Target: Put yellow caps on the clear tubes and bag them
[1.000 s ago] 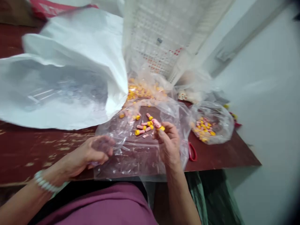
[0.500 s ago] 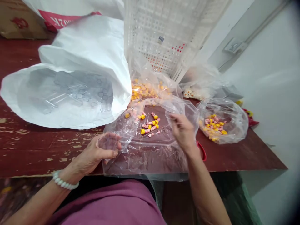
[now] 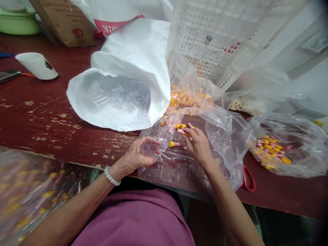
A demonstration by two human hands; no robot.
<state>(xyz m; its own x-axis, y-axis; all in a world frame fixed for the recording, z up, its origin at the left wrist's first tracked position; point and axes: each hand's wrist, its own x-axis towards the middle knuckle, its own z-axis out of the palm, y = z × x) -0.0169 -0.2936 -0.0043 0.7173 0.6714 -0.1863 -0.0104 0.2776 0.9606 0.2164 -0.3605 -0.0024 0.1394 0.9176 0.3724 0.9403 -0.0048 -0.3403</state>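
Clear plastic tubes (image 3: 148,149) rest in my left hand (image 3: 135,155), its fingers curled round them over the front of a clear plastic sheet (image 3: 174,174). My right hand (image 3: 196,141) reaches down to a small pile of pink-patterned pieces with yellow caps (image 3: 181,129); its fingertips are bent together there, and what they hold, if anything, is hidden. One capped piece (image 3: 174,144) lies apart, between the hands. Behind the pile, a clear bag holds many yellow caps (image 3: 189,99). A white sack (image 3: 130,68) lies open at the left with clear tubes (image 3: 125,95) inside.
At the right are an open clear bag of capped pieces (image 3: 271,148) and red scissor handles (image 3: 249,179). A white crate (image 3: 217,34) stands behind. Far left are a white cup (image 3: 38,66), a carton (image 3: 66,24) and a green basin (image 3: 19,22). More capped pieces (image 3: 38,194) show below the table's edge.
My right hand has moved left from over the sheet's right side onto the pile of capped pieces. The view has swung left, showing the cup and basin. My left hand still holds the tubes.
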